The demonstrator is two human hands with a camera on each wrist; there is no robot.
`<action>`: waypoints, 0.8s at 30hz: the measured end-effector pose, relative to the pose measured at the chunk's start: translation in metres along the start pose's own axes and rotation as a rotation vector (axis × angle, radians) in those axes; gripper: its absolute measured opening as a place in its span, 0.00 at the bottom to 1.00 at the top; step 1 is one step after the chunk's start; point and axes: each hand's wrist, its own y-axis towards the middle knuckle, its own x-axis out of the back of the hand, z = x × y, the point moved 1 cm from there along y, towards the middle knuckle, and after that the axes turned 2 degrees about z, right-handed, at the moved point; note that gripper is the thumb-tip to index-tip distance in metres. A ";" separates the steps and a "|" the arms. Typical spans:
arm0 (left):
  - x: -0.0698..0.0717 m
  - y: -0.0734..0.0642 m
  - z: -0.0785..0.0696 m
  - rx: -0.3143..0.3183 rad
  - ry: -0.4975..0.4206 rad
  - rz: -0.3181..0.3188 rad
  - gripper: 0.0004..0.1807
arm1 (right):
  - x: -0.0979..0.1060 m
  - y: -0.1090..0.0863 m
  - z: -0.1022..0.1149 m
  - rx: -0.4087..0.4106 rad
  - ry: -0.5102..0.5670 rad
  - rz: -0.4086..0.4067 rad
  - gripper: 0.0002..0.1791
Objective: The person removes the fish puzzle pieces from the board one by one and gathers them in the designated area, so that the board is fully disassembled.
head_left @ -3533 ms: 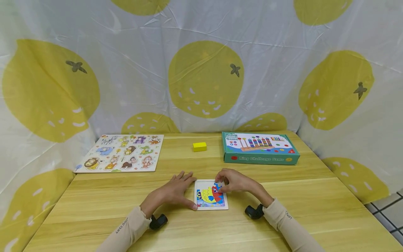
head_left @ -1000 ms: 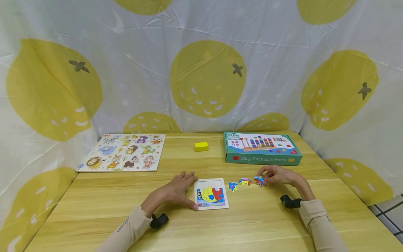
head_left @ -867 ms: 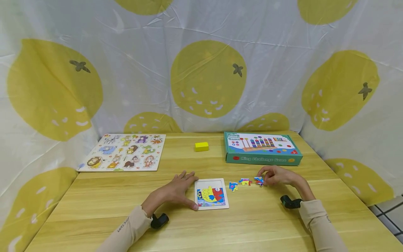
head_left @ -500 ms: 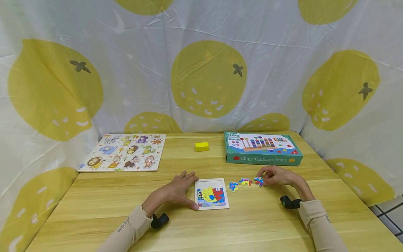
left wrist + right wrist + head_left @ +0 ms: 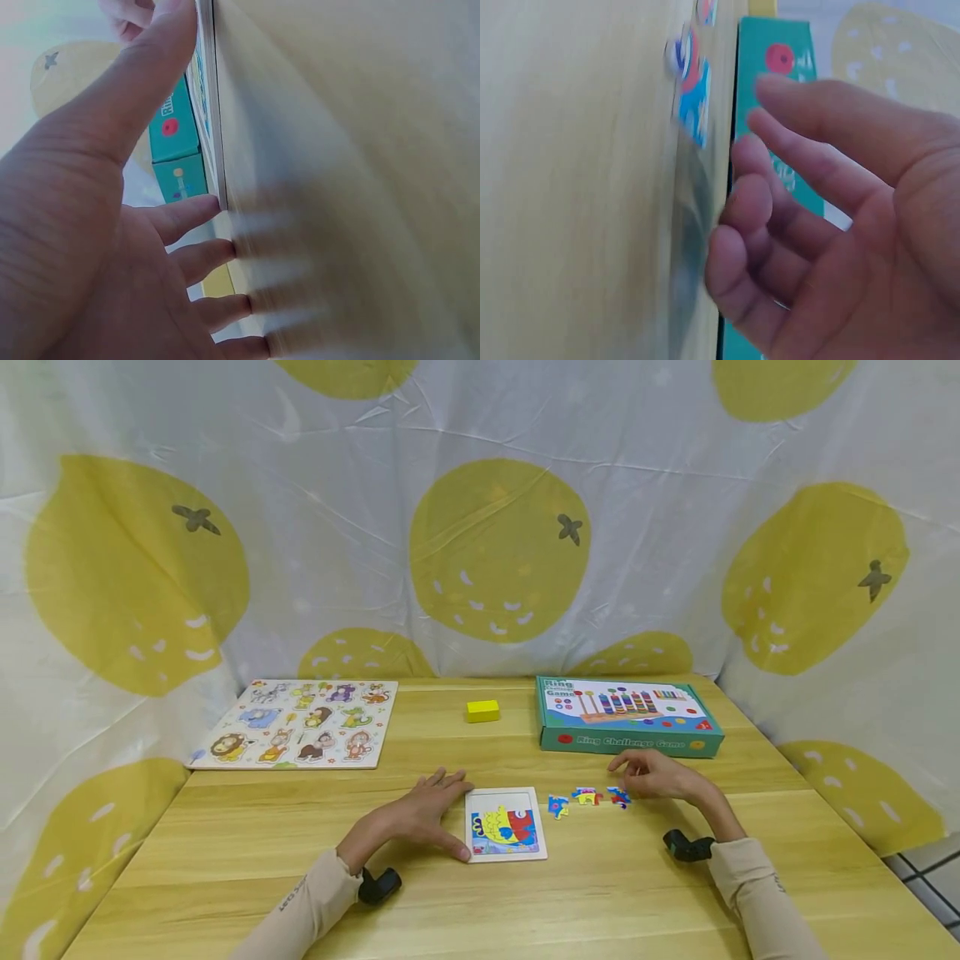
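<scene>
Pale curtains (image 5: 322, 527) printed with big yellow fruit hang around a wood-grain surface (image 5: 480, 910); directions below are read from a clock centred on the puzzle tray (image 5: 506, 799), twelve at the curtain behind. Furthest left, toward ten o'clock, lies a flat animal board (image 5: 296, 724) with rows of cartoon creatures. At nine, the left hand (image 5: 416, 814) is spread with fingers straight, its thumb touching the tray's seven-o'clock corner and its index fingertip the corner near eleven; a black camera (image 5: 378, 887) sits at that wrist. Close to twelve, well apart from the tray, rests a yellow block (image 5: 483, 711).

Lying flat in the middle, the tray has a pale frame and a fish picture with yellow body, red head and blue around it; plain backing shows along its twelve-o'clock side. Between two and three, three loose pieces run outward in a row: a blue-yellow piece (image 5: 558, 807), a yellow-red piece (image 5: 587, 796) and a blue-red piece (image 5: 619, 797). Behind them, toward two, lies a green Ring Challenge Game box (image 5: 630, 742). Just beyond the last piece, the right hand (image 5: 663, 777) is released, thumb and index apart, other fingers loosely curled.
</scene>
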 end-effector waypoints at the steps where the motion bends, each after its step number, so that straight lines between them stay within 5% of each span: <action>1: 0.000 0.000 0.000 0.000 -0.002 0.004 0.55 | -0.001 0.002 0.003 0.008 -0.012 -0.024 0.15; 10: 0.001 0.000 -0.001 -0.001 -0.009 0.004 0.54 | -0.030 0.032 0.047 0.132 -0.037 -0.153 0.17; 14: 0.000 0.000 0.000 0.005 -0.014 0.004 0.54 | -0.052 0.044 0.075 0.184 -0.058 -0.113 0.19; 24: 0.000 0.001 -0.001 0.022 0.000 -0.008 0.54 | -0.097 0.072 0.104 0.203 -0.068 0.060 0.20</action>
